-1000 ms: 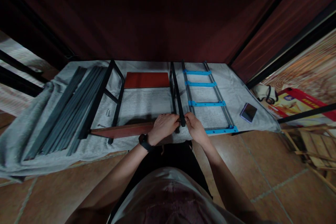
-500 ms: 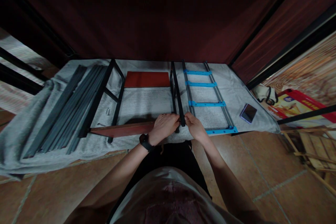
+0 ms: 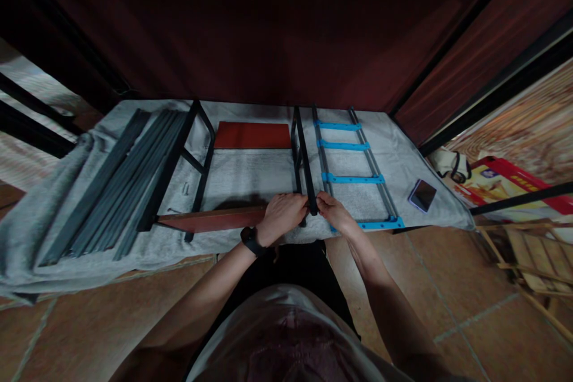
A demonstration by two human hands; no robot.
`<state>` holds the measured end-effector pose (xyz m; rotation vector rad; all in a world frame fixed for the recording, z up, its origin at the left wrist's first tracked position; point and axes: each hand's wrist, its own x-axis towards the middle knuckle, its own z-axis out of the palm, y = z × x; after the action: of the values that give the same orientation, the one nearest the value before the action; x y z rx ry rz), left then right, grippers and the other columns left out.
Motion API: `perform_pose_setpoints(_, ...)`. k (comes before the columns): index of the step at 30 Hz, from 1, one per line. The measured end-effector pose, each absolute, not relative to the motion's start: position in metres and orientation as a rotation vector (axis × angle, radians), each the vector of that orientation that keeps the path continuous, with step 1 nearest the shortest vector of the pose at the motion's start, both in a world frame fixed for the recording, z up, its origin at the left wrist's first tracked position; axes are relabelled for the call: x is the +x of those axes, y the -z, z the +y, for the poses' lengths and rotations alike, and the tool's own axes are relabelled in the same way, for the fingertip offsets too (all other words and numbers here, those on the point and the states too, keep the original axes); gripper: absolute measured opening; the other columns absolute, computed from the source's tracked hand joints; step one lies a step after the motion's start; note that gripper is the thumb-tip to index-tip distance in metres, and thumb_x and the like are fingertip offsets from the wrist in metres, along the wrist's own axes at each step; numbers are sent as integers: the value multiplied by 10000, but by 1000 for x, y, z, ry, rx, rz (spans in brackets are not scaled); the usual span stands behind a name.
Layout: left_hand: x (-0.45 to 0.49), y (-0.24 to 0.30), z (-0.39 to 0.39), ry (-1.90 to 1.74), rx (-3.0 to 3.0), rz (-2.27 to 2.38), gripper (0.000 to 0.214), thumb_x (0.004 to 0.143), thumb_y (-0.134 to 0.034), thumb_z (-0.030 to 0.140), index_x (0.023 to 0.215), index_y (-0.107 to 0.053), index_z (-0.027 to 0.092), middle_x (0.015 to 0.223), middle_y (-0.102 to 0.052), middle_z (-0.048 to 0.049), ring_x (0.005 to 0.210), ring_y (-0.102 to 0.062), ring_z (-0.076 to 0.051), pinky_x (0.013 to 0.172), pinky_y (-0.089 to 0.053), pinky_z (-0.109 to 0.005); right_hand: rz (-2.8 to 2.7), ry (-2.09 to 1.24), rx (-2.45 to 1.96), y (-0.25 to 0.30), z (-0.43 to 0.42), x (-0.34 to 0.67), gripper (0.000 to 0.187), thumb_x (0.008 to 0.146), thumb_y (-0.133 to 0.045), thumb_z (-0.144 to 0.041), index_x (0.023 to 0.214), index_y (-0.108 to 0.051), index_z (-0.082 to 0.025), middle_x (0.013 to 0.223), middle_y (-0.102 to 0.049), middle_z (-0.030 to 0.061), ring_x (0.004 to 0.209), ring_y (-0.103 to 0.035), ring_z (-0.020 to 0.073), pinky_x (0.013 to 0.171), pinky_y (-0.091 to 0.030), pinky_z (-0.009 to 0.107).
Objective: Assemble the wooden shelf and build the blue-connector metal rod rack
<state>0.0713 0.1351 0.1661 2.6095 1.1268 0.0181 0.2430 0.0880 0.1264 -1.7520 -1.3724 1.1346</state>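
Observation:
A black metal frame point(image 3: 306, 162) stands in front of me with its near end between my hands. On its left side, my left hand point(image 3: 285, 215), with a dark band on the wrist, wraps over the right end of a brown board point(image 3: 215, 219). My right hand point(image 3: 333, 213) is closed at the outer face of the same frame, fingertips pinched against it; whatever they hold is hidden. The board spans to a second black frame point(image 3: 166, 173) at left. Farther back, a red-brown panel point(image 3: 253, 135) lies between the two frames.
Grey cloth point(image 3: 244, 170) covers the work surface. Several dark grey bars point(image 3: 120, 185) lie at left, near small screws point(image 3: 185, 188). At right are a rack with blue crosspieces point(image 3: 344, 145) and a phone point(image 3: 422, 196). A wooden folding chair point(image 3: 532, 256) stands on the floor.
The view has shifted slightly. Both hands keep to the same places at the frame's near end, and my right wrist has turned a little.

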Motion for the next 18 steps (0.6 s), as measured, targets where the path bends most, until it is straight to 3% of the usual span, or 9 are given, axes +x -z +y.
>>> perform_pose_setpoints(10,70,-172,135,-28,2648,1073,210,926,-459,250,930,-664,205,928,-737,-76,916,-700,-242,789,-499,-341,-1517,-736,-1717,-129,71,232,175,964,-358,-356,955,-489,-241,798,-572,6,768,-571,188,695,-409,304)
perform_pose_setpoints(18,70,-170,133,-32,2636,1102,210,938,-467,252,959,-670,204,942,-735,-80,943,-694,-238,836,-493,-343,-1617,-737,-1692,-129,74,235,181,968,-337,-346,874,-455,-246,769,-537,-2,770,-549,186,702,-399,298)
